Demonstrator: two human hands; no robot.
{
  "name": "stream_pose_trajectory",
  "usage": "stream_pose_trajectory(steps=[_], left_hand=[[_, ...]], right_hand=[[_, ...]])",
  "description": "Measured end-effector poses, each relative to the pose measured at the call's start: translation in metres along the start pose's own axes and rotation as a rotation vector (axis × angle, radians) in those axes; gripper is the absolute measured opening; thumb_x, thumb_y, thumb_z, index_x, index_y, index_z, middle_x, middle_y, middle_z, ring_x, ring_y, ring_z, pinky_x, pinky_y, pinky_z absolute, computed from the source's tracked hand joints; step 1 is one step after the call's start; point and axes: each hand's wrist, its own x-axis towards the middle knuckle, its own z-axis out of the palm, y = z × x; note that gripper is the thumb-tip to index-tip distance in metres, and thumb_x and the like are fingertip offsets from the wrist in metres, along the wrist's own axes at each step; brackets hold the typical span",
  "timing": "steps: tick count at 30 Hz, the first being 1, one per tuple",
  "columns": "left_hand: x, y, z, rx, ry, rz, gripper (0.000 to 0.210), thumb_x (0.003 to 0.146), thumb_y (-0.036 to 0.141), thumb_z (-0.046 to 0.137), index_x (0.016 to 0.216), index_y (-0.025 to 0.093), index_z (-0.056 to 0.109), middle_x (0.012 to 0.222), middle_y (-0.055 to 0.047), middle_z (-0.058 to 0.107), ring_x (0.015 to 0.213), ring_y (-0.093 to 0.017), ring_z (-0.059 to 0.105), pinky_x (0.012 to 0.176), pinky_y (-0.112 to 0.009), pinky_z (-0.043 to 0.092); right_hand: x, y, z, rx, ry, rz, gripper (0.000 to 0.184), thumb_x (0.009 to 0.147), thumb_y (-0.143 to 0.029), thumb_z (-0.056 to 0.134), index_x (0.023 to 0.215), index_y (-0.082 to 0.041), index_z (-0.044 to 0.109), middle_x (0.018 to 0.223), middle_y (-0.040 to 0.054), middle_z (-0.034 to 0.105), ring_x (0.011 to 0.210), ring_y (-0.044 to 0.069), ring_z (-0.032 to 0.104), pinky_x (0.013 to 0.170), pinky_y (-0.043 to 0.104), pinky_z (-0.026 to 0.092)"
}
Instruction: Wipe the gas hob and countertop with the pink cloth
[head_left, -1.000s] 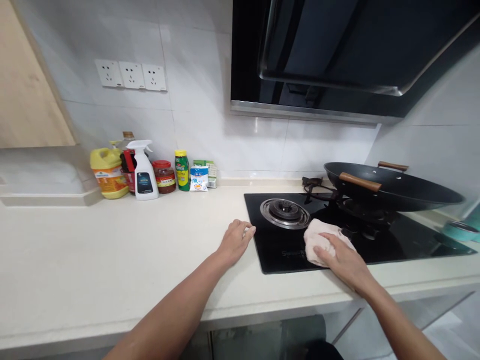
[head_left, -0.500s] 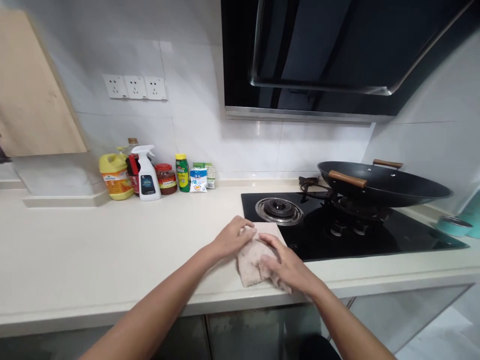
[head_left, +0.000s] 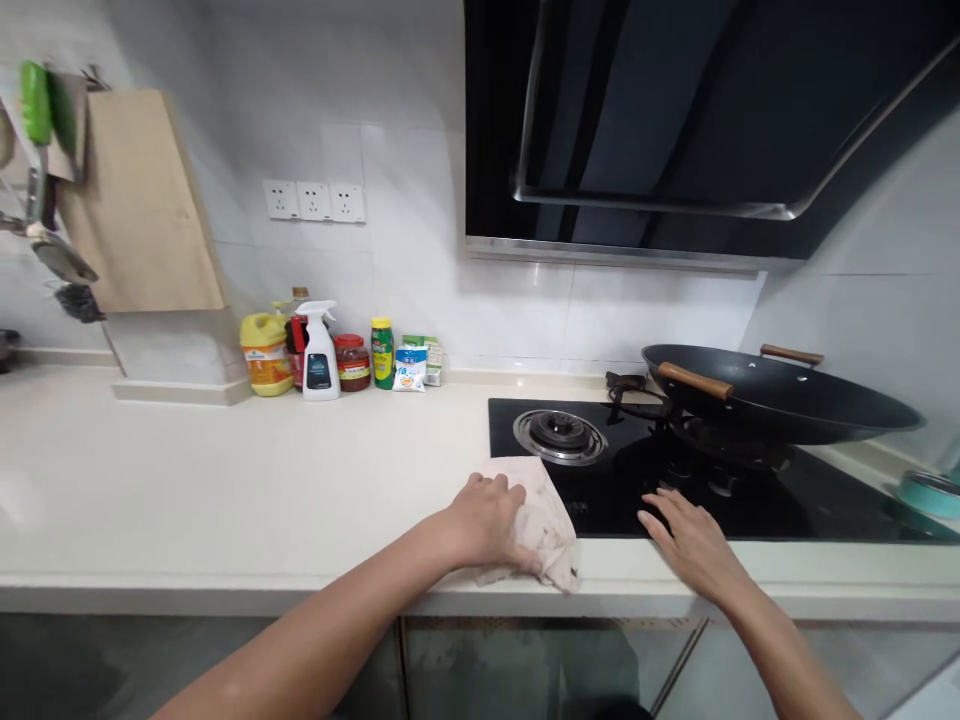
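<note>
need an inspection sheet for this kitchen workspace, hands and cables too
Surface: smooth cream countertop with a flat black glass hob
Job's things: crumpled pale pink cloth, some dark marks, across countertop and the hob's left front corner
Clutter: yellow plastic jug, white plastic spray bottle, red-lidded jar and green yellow-capped bottle at the back; round black wok with wooden handles over the hob's right side
Hands: left hand curled on the cloth; right hand open at the hob's front edge
Cables: nothing seen
Surroundings: black range hood above; three square white wall sockets
</note>
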Motion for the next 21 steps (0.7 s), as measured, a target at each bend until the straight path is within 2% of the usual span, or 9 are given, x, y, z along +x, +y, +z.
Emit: stream_pose_trajectory(steps=[4,8,13,15,17,21], left_hand=[[0.011,0.010,0.025,0.004,0.154,0.013,0.062,0.071,0.062,0.074,0.112,0.017,0.062,0.115,-0.014,0.059,0.110,-0.035,0.053,0.097,-0.046,0.044],[0.025,0.022,0.049,-0.030,0.312,0.043,0.067,0.075,0.066,0.067,0.127,0.023,0.060,0.124,-0.012,0.057,0.118,-0.037,0.047,0.104,-0.053,0.036],[0.061,0.065,0.066,-0.111,0.245,0.084,0.074,0.076,0.076,0.059,0.134,0.031,0.059,0.133,-0.013,0.055,0.126,-0.044,0.040,0.106,-0.063,0.026],[0.079,0.088,0.072,-0.161,0.200,0.108,0.082,0.073,0.082,0.056,0.140,0.036,0.054,0.143,-0.013,0.049,0.134,-0.049,0.030,0.106,-0.069,0.018],[0.094,0.109,0.077,-0.184,0.172,0.149,0.080,0.072,0.083,0.057,0.138,0.038,0.055,0.145,-0.012,0.047,0.135,-0.049,0.029,0.107,-0.070,0.013],[0.105,0.128,0.083,-0.226,0.129,0.185,0.080,0.074,0.083,0.055,0.140,0.038,0.054,0.147,-0.012,0.047,0.139,-0.050,0.023,0.107,-0.071,0.008]], right_hand=[[-0.002,-0.003,0.003,-0.017,-0.005,0.000,0.061,0.097,-0.060,0.028,0.132,-0.022,0.061,0.146,0.0105,0.053,0.141,0.029,0.041,0.117,0.056,0.029],[-0.003,-0.001,0.002,0.015,-0.001,0.020,0.063,0.095,-0.062,0.029,0.131,-0.022,0.062,0.145,0.0108,0.054,0.141,0.030,0.041,0.117,0.058,0.027],[-0.002,0.010,-0.004,0.253,-0.016,0.036,0.064,0.097,-0.061,0.019,0.125,-0.029,0.067,0.140,0.0050,0.060,0.140,0.028,0.045,0.118,0.055,0.030],[-0.001,0.014,-0.007,0.366,-0.017,0.068,0.066,0.097,-0.062,0.018,0.121,-0.028,0.070,0.136,0.0050,0.063,0.138,0.027,0.048,0.119,0.050,0.030],[0.000,0.016,-0.011,0.446,-0.013,0.103,0.068,0.097,-0.063,0.019,0.116,-0.027,0.072,0.132,0.0058,0.066,0.135,0.027,0.051,0.121,0.047,0.030],[0.000,0.017,-0.015,0.508,-0.023,0.121,0.068,0.097,-0.064,0.019,0.112,-0.027,0.075,0.130,0.0053,0.068,0.134,0.027,0.051,0.121,0.047,0.029]])
